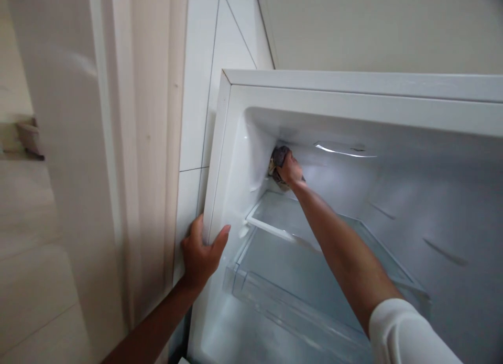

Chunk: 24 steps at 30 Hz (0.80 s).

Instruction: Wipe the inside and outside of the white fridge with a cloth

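My right hand [290, 169] reaches deep into a white refrigerator [231, 160]. Its fingers are closed on a dark, patterned cloth [280, 155], pressed into the upper left back corner of the compartment. Part of the cloth is hidden behind the hand. My left hand [203, 253] grips the refrigerator's left front edge, with the thumb on the inner side and the fingers around the outside. Below my right forearm lies a glass shelf [271, 227] with a white front rim.
Under the shelf is a clear plastic drawer [283, 301]. A lamp cover [346, 150] sits in the compartment's ceiling. White wall tiles [196, 91] and a pale door frame [145, 144] stand close on the left. Farther left, a small bin [29, 138] stands on the floor.
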### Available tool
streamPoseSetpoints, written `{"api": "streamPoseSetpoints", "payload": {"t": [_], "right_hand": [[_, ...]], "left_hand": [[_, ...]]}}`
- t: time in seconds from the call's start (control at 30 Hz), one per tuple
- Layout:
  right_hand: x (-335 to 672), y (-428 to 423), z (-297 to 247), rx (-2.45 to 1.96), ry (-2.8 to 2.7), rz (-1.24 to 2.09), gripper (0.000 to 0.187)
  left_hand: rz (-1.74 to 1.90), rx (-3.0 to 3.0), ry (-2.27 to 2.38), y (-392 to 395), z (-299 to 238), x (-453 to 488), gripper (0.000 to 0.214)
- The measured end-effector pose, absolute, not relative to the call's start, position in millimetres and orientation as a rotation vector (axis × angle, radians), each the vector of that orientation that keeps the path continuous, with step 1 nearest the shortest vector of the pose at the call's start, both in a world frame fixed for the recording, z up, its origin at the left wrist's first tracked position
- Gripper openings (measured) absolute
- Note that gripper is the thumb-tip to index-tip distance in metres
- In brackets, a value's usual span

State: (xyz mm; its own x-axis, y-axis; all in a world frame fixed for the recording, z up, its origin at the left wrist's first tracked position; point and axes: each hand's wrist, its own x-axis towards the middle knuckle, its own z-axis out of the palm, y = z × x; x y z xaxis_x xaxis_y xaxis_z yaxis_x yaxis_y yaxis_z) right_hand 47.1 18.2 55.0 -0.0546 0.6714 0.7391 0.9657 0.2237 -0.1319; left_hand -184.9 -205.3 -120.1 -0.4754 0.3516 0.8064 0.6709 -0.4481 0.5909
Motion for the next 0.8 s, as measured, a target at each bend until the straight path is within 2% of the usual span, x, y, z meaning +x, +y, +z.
{"api": "streamPoseSetpoints", "payload": {"t": [0.27,0.43,0.7,0.8], "right_hand": [[62.4,21.7,52.2,-1.548,-2.035,-0.937,0.057],[82.5,19.5,52.3,-1.548,-1.979,-1.002,0.052],[162.5,-13.6,50.6,-1.762,-1.732,-1.025,0.056],[196.0,-29.7,47.9,-1.869,-1.570,-1.023,0.049]], "left_hand": [[-2.013,-1.459,-1.527,-207.0,-118.6,-185.7,0.047],[-2.030,-1.450,-1.497,-207.9,-115.6,-184.1,0.045],[-2.043,-1.451,-1.528,-208.1,-113.4,-185.2,0.046],[-2.037,-1.451,-1.541,-208.3,-112.7,-184.5,0.046]]}}
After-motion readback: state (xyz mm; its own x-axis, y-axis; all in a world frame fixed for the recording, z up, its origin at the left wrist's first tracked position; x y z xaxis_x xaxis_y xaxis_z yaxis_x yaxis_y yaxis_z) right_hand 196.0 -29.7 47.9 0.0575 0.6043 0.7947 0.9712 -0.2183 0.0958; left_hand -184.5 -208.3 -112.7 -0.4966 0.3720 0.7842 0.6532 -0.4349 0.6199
